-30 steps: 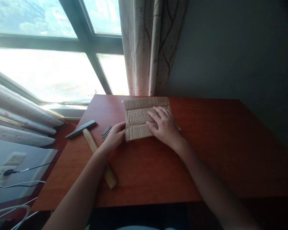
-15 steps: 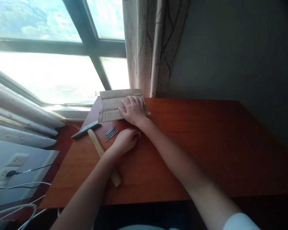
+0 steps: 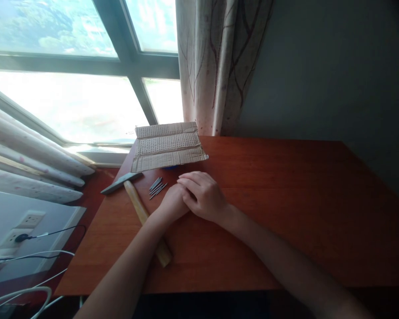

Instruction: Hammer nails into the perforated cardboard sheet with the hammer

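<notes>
My right hand (image 3: 205, 196) rests over the fingers of my left hand (image 3: 173, 203) near the middle of the table, its own fingers stretched out and laid across. The left hand's fingers are covered, so what they do is hidden. Just left of them several nails (image 3: 157, 188) lie in a loose group. A hammer (image 3: 135, 201) with a wooden handle lies farther left, and my left forearm crosses above its handle. Beyond both hands, a sheet of cardboard (image 3: 168, 144) full of small holes sits raised on something blue (image 3: 170, 167), mostly hidden.
The reddish wooden table (image 3: 286, 199) stretches to the right. A window (image 3: 86, 106) and curtains (image 3: 202, 66) stand behind it. At the lower left, a wall socket (image 3: 15, 237) has a black plug and cables running from it.
My right hand has come off the cardboard and moved back toward me onto my left hand. The left hand stays in nearly the same place. The view has shifted slightly.
</notes>
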`<action>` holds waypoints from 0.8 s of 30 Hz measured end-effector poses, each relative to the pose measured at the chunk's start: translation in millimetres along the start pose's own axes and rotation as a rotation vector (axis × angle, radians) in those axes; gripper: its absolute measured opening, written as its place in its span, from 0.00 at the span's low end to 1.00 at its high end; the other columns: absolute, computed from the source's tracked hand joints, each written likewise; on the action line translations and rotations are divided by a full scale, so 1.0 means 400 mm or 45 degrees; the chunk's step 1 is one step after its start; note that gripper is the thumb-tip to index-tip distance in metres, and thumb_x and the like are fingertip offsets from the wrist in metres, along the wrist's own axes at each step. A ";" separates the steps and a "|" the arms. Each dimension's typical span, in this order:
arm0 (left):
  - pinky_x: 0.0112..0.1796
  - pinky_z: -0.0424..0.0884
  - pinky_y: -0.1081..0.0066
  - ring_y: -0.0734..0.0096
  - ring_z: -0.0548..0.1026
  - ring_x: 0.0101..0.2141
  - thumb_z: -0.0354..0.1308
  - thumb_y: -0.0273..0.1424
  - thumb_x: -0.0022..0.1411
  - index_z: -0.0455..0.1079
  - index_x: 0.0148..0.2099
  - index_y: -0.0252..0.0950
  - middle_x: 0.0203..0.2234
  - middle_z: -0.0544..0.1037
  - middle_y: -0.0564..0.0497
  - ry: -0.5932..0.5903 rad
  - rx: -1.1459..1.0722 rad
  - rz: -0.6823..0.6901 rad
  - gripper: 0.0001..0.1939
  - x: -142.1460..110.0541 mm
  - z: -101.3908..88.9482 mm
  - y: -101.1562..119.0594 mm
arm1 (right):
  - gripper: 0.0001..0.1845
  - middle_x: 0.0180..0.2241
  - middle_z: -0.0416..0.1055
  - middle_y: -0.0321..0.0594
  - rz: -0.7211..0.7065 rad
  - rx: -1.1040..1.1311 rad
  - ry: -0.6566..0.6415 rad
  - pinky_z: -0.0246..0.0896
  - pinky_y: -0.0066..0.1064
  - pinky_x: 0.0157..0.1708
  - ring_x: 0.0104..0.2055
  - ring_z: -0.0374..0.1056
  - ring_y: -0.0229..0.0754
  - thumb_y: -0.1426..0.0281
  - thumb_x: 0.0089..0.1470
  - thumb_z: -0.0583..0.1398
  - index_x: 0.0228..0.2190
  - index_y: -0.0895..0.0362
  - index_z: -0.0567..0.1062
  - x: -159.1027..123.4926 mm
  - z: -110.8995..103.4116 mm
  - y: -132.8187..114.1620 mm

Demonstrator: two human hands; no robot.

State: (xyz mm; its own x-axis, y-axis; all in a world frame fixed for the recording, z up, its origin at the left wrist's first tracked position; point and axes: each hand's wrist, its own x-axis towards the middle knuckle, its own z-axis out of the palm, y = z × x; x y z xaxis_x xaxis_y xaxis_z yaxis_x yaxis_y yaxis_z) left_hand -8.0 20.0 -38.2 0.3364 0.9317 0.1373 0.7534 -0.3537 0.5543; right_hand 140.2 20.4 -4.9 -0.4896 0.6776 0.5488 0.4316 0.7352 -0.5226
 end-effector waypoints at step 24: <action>0.42 0.73 0.65 0.58 0.79 0.39 0.57 0.23 0.57 0.79 0.37 0.32 0.38 0.82 0.43 -0.559 -0.359 0.306 0.09 0.088 0.061 0.187 | 0.29 0.55 0.73 0.47 0.723 1.132 -0.198 0.58 0.42 0.61 0.59 0.67 0.51 0.49 0.60 0.57 0.53 0.56 0.75 -0.149 -0.127 0.101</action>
State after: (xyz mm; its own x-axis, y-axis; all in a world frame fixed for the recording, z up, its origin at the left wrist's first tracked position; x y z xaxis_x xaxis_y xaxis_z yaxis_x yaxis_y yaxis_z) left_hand 73.9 24.1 -12.2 0.7282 0.6846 -0.0337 0.4670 -0.4596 0.7554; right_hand 225.3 11.0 -25.5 -0.5090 0.8606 0.0185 -0.0502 -0.0082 -0.9987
